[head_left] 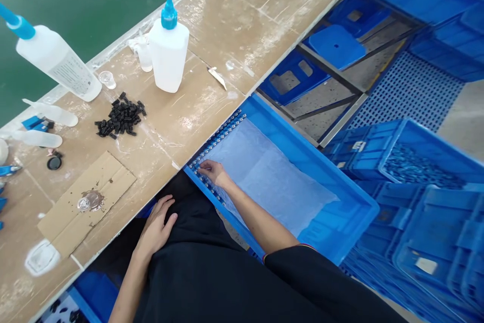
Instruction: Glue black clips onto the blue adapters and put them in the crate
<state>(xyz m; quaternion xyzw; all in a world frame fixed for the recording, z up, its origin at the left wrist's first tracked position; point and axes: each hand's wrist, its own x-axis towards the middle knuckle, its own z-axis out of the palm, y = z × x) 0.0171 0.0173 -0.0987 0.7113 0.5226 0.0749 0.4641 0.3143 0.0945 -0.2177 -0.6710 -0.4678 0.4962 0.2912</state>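
My right hand reaches into a shallow blue crate. Its thumb and fingers are pinched together over rows of small dark parts with shiny tips along the crate's near-left edge. Whatever sits between the fingertips is too small to make out. A pale plastic sheet lines the crate bottom beside the hand. My left hand rests on my dark-clothed thigh, fingers stretched and nothing in them.
On the worn bench stand white bottles with blue nozzles, a heap of black pieces, a blade-like piece and cardboard with a wet spot. A blue stool and stacked blue crates are on the right.
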